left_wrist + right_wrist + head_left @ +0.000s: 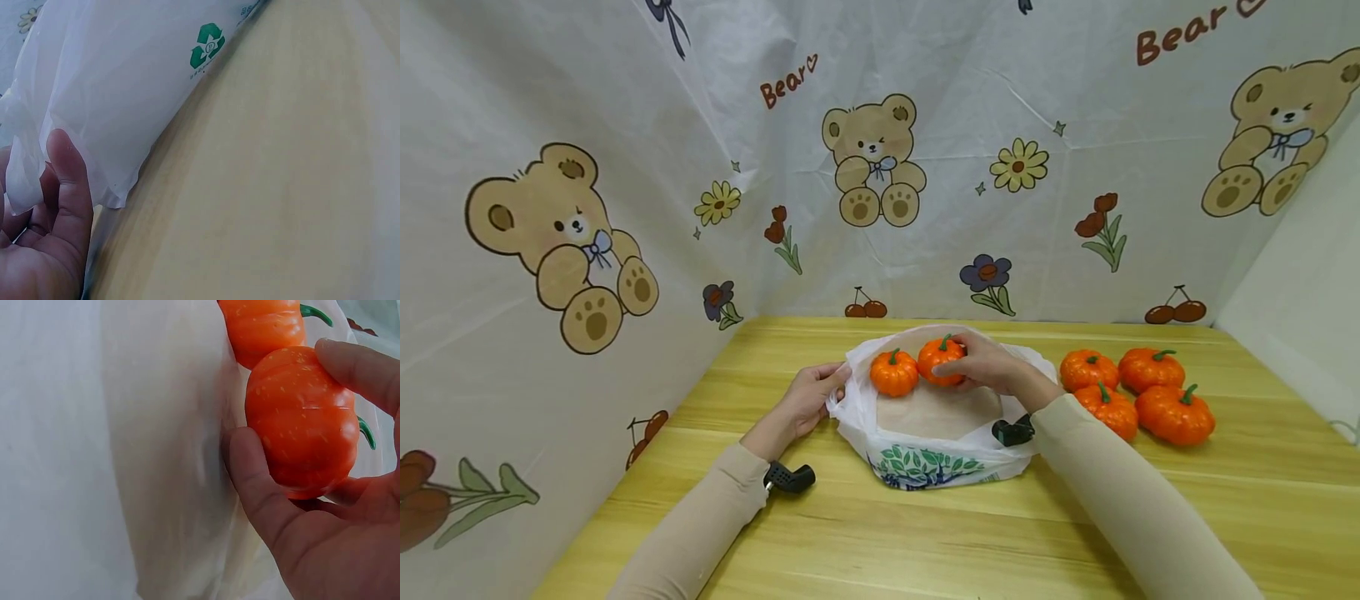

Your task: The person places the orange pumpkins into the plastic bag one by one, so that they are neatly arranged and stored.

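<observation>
A white plastic bag (861, 421) with a green leaf print lies on the table, its mouth spread wide. My left hand (808, 400) holds the bag's left edge; in the left wrist view the plastic (25, 172) is bunched between thumb and fingers. Inside the bag, towards the back, sits a small orange pumpkin (893, 375) with a green stem. Right beside it my right hand (992, 367) grips a second pumpkin (300, 425), thumb and fingers around its sides. In the right wrist view the two pumpkins overlap.
Several more orange pumpkins (1176, 414) stand in a cluster on the wooden table (880, 542), right of the bag. A bear-print sheet (940, 242) hangs behind and to the left. Small black devices (792, 478) are worn at both wrists; the right one overlaps the bag's mouth.
</observation>
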The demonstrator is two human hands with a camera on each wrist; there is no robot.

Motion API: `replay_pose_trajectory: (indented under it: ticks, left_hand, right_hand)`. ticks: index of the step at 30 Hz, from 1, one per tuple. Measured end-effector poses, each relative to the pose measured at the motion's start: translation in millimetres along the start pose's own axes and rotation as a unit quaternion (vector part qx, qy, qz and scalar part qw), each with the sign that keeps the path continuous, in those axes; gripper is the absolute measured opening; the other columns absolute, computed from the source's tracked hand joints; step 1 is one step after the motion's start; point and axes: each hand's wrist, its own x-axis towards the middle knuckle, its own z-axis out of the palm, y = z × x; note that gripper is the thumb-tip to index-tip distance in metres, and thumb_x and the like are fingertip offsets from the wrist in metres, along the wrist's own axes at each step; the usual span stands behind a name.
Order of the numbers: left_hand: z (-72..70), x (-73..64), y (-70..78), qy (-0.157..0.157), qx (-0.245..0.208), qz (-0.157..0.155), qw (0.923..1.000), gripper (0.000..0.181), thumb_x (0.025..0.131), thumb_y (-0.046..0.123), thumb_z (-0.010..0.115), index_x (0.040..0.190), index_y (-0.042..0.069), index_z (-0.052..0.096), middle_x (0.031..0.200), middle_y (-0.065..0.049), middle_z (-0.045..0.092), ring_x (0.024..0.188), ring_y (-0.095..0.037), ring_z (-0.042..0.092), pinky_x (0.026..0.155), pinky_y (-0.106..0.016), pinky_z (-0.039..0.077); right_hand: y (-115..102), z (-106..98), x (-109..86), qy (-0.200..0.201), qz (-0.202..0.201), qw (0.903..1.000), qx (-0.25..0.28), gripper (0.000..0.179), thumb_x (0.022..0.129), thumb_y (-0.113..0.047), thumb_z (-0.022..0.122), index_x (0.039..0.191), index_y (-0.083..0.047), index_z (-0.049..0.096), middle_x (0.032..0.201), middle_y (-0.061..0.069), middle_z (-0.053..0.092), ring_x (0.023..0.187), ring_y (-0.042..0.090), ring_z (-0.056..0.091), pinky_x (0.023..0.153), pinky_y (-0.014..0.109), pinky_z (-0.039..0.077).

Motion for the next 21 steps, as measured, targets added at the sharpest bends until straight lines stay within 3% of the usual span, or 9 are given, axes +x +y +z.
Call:
replay_pose_trajectory:
  ticks: [3, 7, 10, 17, 21]
  left_hand:
    - [0.1, 0.7, 0.8, 0.001, 0.003, 0.001, 1.0, 0.047, 0.104, 0.027, 0.064, 0.144, 0.002, 0.057, 0.1, -0.003, 0.06, 0.072, -0.01, 0.054, 0.059, -0.021, 0.052]
    - [1.0, 0.5, 1.6, 0.0, 0.005, 0.001, 1.0, 0.046, 0.104, 0.026, 0.064, 0.143, 0.003, 0.058, 0.101, -0.004, 0.06, 0.072, -0.01, 0.054, 0.059, -0.022, 0.052]
    - [1.1, 0.6, 1.4, 0.001, 0.004, 0.002, 1.0, 0.046, 0.104, 0.026, 0.064, 0.144, 0.003, 0.058, 0.103, -0.005, 0.061, 0.072, -0.01, 0.054, 0.059, -0.022, 0.052]
    - [-0.5, 1.7, -0.9, 0.004, 0.004, 0.0, 1.0, 0.044, 0.104, 0.027, 0.063, 0.142, 0.004, 0.059, 0.101, -0.004, 0.06, 0.073, -0.01, 0.054, 0.059, -0.022, 0.052]
    - [-0.4, 1.4, -1.6, 0.003, 0.004, -0.001, 1.0, 0.043, 0.105, 0.027, 0.063, 0.141, 0.004, 0.06, 0.099, -0.003, 0.06, 0.072, -0.01, 0.054, 0.059, -0.022, 0.052]
  right_hand:
    - [1.5, 0.3, -0.2, 0.008, -0.002, 0.9998, -0.019, 0.086, 0.09, -0.027, 0.08, 0.156, -0.004, 0.03, 0.147, 0.022, 0.044, 0.109, 0.028, 0.055, 0.085, 0.038, 0.061]
    - [4.9, 0.5, -0.2, 0.02, 0.012, 0.9992, -0.031, 0.088, 0.089, -0.034, 0.082, 0.154, -0.004, 0.031, 0.14, 0.02, 0.048, 0.078, 0.023, 0.058, 0.074, 0.034, 0.061]
    - [7.0, 1.2, 0.3, 0.02, 0.029, 0.9991, -0.024, 0.091, 0.088, -0.037, 0.082, 0.154, -0.004, 0.029, 0.135, 0.019, 0.049, 0.066, 0.02, 0.055, 0.07, 0.031, 0.06]
    - [4.0, 3.1, -0.9, 0.017, 0.049, 0.9986, -0.013, 0.096, 0.088, -0.039, 0.083, 0.158, -0.007, 0.026, 0.126, 0.016, 0.05, 0.068, 0.018, 0.054, 0.069, 0.029, 0.059]
    - [2.6, 4.5, -0.8, 0.015, 0.059, 0.9981, -0.012, 0.095, 0.089, -0.038, 0.082, 0.16, -0.01, 0.026, 0.13, 0.016, 0.051, 0.07, 0.017, 0.055, 0.07, 0.028, 0.059]
